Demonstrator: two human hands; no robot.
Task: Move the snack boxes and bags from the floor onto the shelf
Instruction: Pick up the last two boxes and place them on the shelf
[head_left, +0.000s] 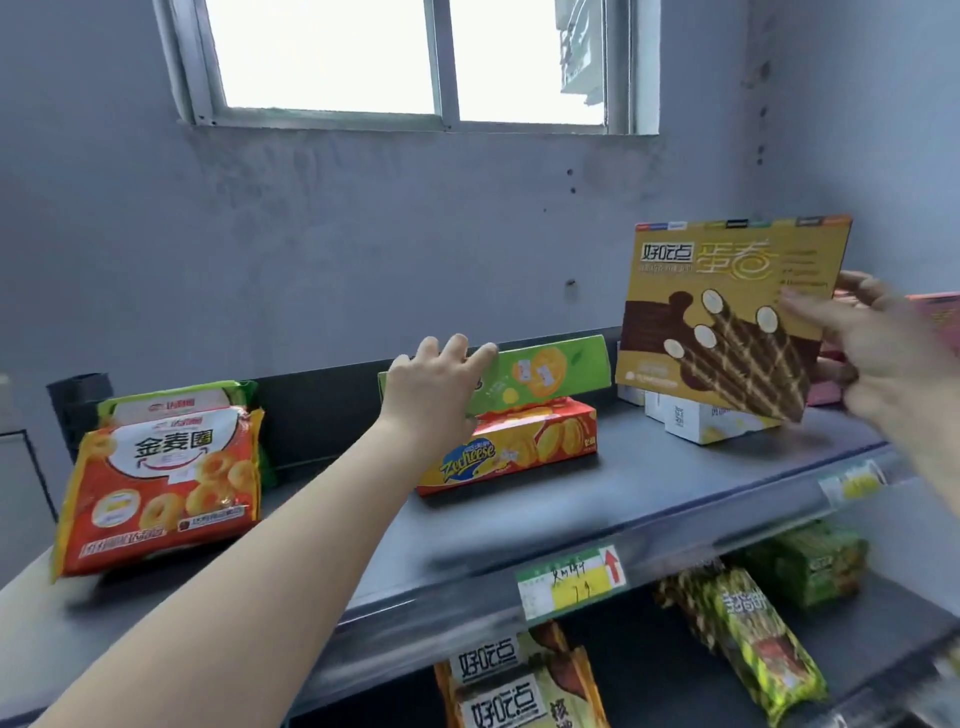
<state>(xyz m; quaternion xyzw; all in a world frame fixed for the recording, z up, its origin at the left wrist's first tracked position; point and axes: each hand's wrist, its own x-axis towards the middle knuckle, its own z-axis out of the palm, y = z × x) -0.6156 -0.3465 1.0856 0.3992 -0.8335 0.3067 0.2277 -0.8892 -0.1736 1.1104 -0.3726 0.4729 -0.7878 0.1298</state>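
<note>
My left hand (436, 384) grips the left end of a long green snack box (550, 371) that rests on a red and yellow Zecheese box (519, 447) on the top grey shelf (597, 499). My right hand (878, 353) holds a large yellow and brown egg-roll box (727, 317) upright by its right edge, just above small white boxes (711, 421) on the shelf. At the shelf's left end stand two red and green ring-biscuit bags (166, 478).
Price tags (571, 582) hang along the shelf's front rail. The lower shelf holds several snack bags (748, 639) and a green pack (810, 566). A grey wall with a window (415, 62) stands behind. A pink item (935, 312) shows at the far right.
</note>
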